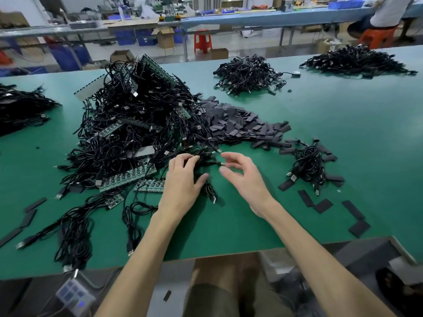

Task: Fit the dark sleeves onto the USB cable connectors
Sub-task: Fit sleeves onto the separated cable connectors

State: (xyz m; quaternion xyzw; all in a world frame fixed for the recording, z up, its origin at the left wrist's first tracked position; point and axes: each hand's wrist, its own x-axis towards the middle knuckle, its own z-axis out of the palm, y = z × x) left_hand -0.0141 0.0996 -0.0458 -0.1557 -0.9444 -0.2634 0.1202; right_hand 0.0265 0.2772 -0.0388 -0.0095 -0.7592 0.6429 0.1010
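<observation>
Cables (206,164) from the near edge of the big tangle (137,124) are bunched in my left hand (183,179), fingers over the top and thumb curled under, so that one strand is held steady and its end sticks out to the right. That end, a small connector (221,164), points at my right hand (246,179), which holds nothing: its fingers are loosely bent, thumb and forefinger parted, just beside the tip but not on it as far as I can tell. I judge this to be the sorting-out step, freeing one plug before any cover goes on. The dark sleeves (240,124) lie in a long pile behind my hands on the green surface (229,229), close enough for the right hand to reach, with a few flat ones (322,205) scattered to my right. A small heap (307,164) of coiled leads sits near those, well apart from the tangle, probably finished work kept separate.
</observation>
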